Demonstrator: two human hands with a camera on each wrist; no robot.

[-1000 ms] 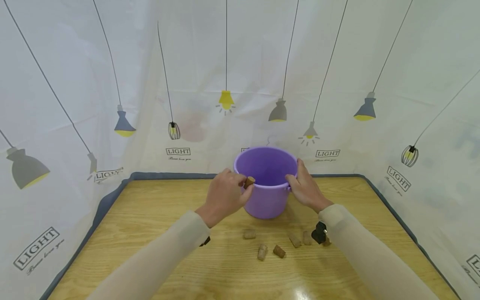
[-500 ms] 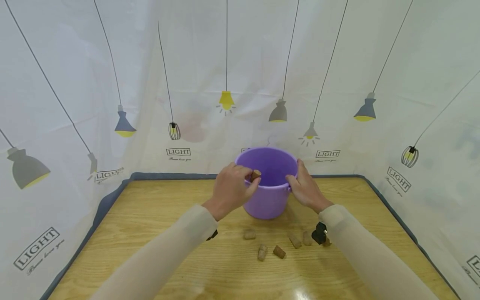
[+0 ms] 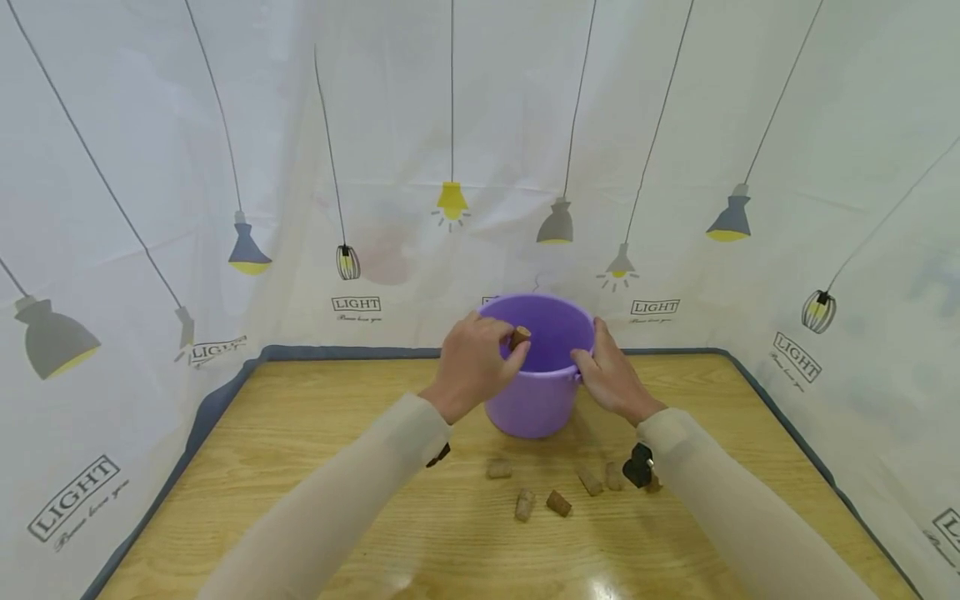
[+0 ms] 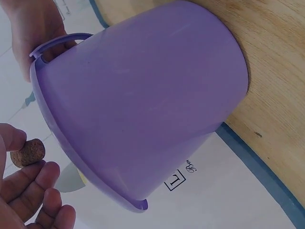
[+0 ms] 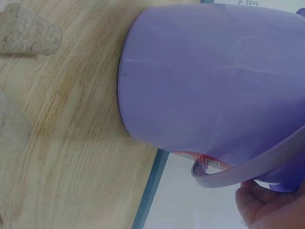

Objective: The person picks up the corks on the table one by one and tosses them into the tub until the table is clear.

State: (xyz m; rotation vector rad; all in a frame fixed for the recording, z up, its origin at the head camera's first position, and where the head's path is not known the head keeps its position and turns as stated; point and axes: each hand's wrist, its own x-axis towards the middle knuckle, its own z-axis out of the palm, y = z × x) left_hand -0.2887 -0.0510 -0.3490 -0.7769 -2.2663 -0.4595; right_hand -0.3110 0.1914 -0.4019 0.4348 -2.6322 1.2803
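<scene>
A purple bucket point(image 3: 531, 407) stands upright on the wooden table, its handle point(image 5: 248, 172) hanging down at the side. My left hand point(image 3: 474, 362) pinches a brown cork point(image 3: 520, 337) between thumb and fingers, above the near left part of the bucket's rim. In the left wrist view the cork point(image 4: 28, 152) shows clear of the rim, its ends uncovered. On the right side of the bucket, my right hand point(image 3: 613, 379) grips the rim, thumb over the inner edge and fingers outside. The bottom of the bucket's inside is hidden from the head view.
Several loose corks lie on the table in front of the bucket, among them a dark one point(image 3: 558, 503) and a pale one point(image 3: 499, 468). One more cork point(image 3: 653, 483) is partly covered by the right wrist. A white lamp-print sheet point(image 3: 405, 275) rises behind the table.
My left hand has moved to the right and slightly up with the cork, from the rim's left edge to over the opening. The right hand and bucket have stayed in place.
</scene>
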